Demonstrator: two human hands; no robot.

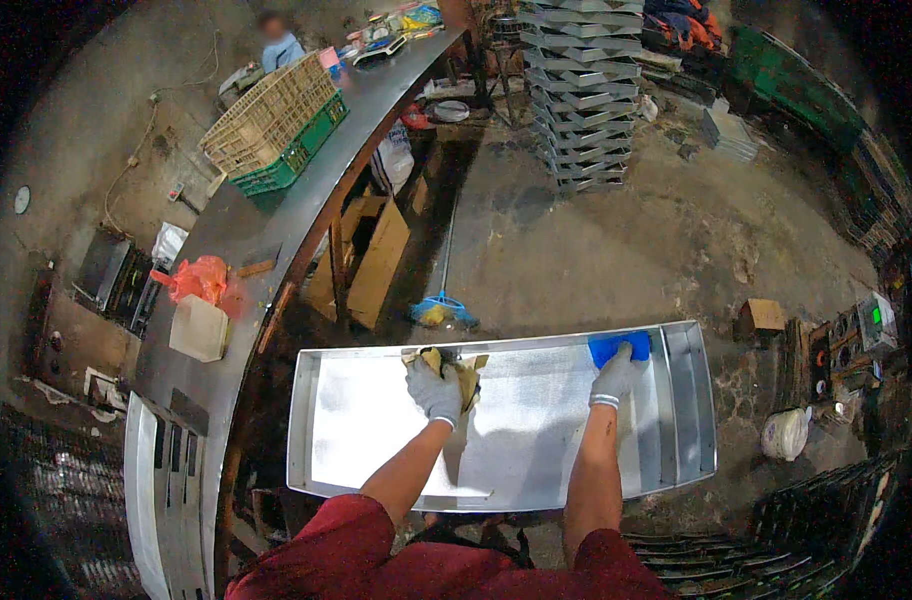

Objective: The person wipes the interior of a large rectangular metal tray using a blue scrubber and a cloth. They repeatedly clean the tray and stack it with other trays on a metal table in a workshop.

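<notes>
In front of me lies a long, shallow sheet-metal box [356,430] with raised walls and a narrow section divided off at its right end. My left hand [433,394], in a grey glove, is closed on a crumpled tan cloth [470,376] against the box floor by the far wall. Toward the right end, my gloved right hand [613,380] grips a flat blue piece [608,347], perhaps a scraper or pad, beside the far wall. The fingers partly cover it, so its exact kind is unclear.
A long metal-topped bench [321,180] curves along the left, bearing stacked crates [271,120], a red plastic bag [201,278] and a slotted metal panel [176,470]. A tall stack of metal parts [583,110] stands ahead. A blue broom [442,306] lies beyond the box. Another person [282,48] is behind the bench.
</notes>
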